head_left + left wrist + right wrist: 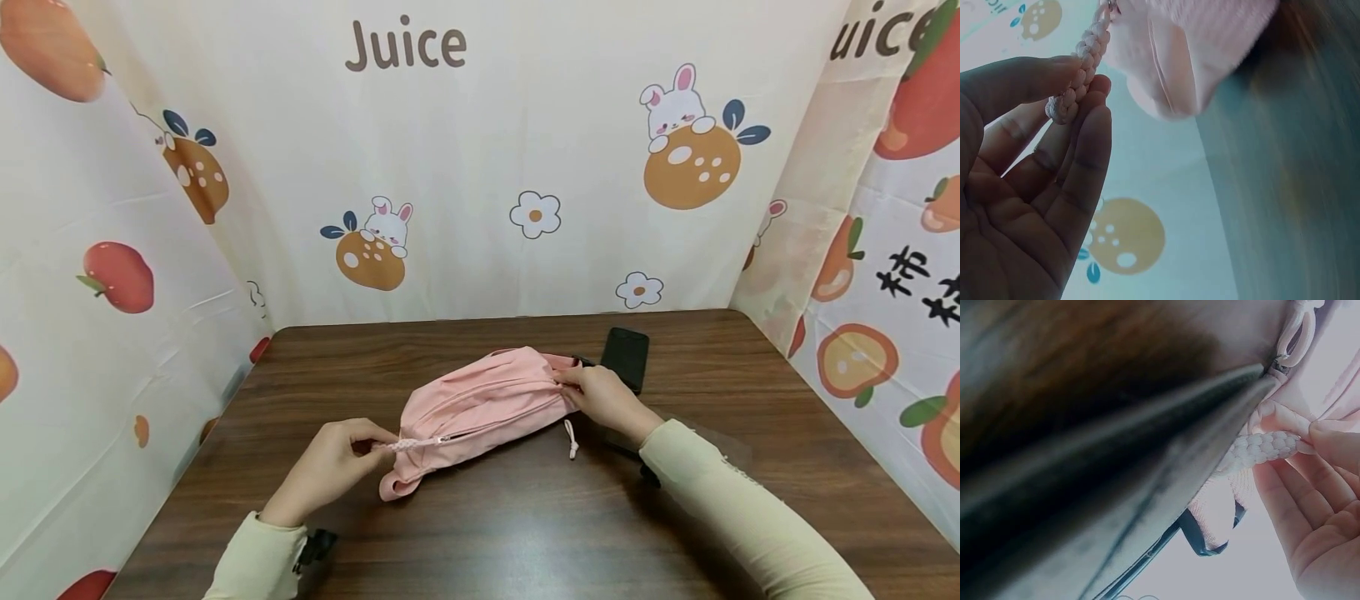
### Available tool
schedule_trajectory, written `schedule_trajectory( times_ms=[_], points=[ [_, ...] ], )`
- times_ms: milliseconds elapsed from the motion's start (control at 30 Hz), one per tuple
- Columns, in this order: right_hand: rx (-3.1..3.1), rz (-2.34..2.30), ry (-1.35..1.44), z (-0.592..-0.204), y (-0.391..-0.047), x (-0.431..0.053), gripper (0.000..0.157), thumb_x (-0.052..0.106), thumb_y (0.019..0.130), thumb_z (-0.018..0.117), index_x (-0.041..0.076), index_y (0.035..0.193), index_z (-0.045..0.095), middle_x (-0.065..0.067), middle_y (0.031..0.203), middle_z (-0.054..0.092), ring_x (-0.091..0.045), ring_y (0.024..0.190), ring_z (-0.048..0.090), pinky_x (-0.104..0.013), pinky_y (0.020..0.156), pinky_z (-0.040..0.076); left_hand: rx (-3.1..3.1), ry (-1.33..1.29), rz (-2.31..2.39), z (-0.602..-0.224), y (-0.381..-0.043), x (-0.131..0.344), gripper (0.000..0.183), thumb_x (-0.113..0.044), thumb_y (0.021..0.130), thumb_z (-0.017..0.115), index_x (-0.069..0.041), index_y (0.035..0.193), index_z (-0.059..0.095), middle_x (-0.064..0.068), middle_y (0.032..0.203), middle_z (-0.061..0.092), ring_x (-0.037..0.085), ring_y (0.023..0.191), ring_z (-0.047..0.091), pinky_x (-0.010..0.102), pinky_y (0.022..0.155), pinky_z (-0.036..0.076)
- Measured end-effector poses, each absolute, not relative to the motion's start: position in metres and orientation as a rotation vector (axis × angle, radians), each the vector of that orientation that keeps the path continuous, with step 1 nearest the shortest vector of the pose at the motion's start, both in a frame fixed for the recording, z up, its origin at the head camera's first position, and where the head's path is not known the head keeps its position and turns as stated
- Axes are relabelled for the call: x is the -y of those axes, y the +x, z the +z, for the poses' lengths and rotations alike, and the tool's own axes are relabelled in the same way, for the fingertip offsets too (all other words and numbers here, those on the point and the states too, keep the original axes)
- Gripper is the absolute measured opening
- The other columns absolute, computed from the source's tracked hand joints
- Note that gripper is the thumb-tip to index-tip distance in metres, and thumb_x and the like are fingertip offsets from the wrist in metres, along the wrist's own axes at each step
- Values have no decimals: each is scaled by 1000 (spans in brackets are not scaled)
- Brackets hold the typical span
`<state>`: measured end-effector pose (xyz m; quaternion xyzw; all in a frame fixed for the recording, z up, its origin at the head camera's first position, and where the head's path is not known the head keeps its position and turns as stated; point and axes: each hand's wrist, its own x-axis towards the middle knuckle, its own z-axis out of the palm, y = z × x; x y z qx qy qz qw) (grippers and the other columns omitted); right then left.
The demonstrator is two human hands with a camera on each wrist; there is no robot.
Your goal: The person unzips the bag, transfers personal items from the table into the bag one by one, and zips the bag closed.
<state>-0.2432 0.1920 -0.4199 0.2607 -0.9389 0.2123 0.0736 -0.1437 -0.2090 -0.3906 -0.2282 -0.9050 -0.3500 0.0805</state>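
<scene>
Pink bag (483, 398) lies before backdrop (465, 150) reading "Juice".

A right hand (1319, 519) pinches soft, pale pink fabric (1288, 419) by a chunky white braided cord (1263, 449), as a blurred dark-and-grey straight-edged object (1116, 469) crosses the foreground.

The head view looks forward and down over the desk (487, 542), far enough back to take in left hand (322, 462), right hand (603, 400) and backdrop (480, 142); the left wrist view sits close, tilted, facing that hand's palm side and one end of the pink bag (480, 404); the right wrist view, equally close, faces the other; each shares its hand and some bag with the head view
</scene>
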Motion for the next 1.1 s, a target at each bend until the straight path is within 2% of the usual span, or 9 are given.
schedule_trajectory(
  times_ms=[267,433,767,1100],
  points=[
    [2835,652,766,-419,-244,-192,26,9,91,66,8,116,72,-13,102,74,-12,68,55,-28,62,44,2755,-634,-1045,-391,-142,223,15,-6,83,75,-20,86,75,-14,74,60,-2,67,50,19,60,45],
    [2834,651,745,-421,-245,-194,24,12,92,66,8,115,73,-13,97,74,-13,63,52,-26,59,42,2829,-610,-1074,-389,-142,231,13,-9,83,75,-22,86,75,-13,75,63,-2,67,52,19,60,45],
    [2804,653,760,-423,-245,-194,23,7,90,67,7,112,74,-12,97,75,-12,66,55,-30,61,45,2951,-580,-1096,-396,-143,236,7,-18,86,74,-23,90,76,-11,83,70,-2,73,56,20,65,48],
    [2731,719,823,-421,-244,-195,21,8,90,66,6,109,74,-13,94,75,-11,64,54,-28,57,43,3040,-604,-1034,-405,-151,226,4,-16,86,73,-17,90,74,-9,78,68,1,69,56,20,62,47]
  ],
)
